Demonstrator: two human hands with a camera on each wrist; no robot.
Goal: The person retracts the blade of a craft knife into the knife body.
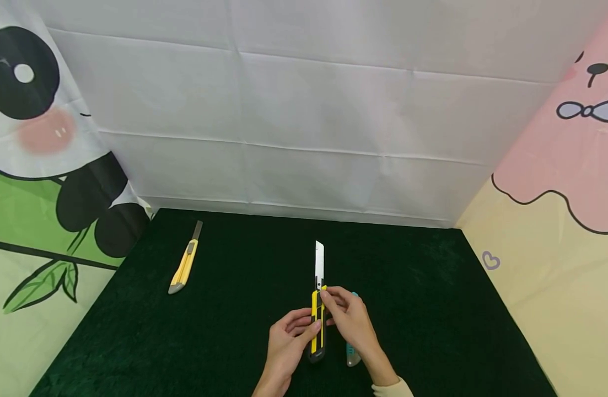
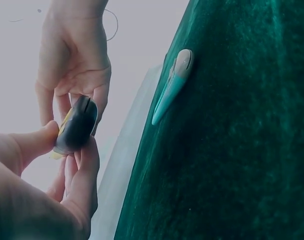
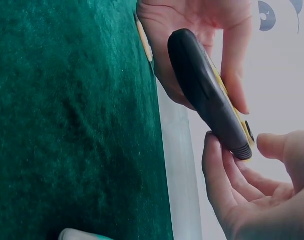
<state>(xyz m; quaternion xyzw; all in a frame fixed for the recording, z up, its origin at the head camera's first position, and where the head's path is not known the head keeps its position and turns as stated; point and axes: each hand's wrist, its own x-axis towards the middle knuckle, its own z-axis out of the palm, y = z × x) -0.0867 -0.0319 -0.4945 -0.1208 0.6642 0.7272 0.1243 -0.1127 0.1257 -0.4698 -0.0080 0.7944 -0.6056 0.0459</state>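
Note:
A yellow and black utility knife [image 1: 317, 322] is held upright above the table, its silver blade [image 1: 319, 259] extended away from the person. My left hand [image 1: 291, 342] grips the lower handle between thumb and fingers. At the upper handle is my right hand [image 1: 350, 320], fingers curled against the underside and thumb by the slider side. The right wrist view shows the knife's black back [image 3: 207, 95] and a small gap near the right thumb [image 3: 272, 145]. In the left wrist view the black butt end [image 2: 76, 125] faces the camera. The blade is hidden in both wrist views.
A teal utility knife [image 1: 352, 355] lies on the dark green cloth [image 1: 432, 309], partly hidden behind the right hand. Farther left lies a yellow utility knife [image 1: 186, 264] with its blade out. White and cartoon-printed cloth walls [image 1: 313, 110] enclose the table.

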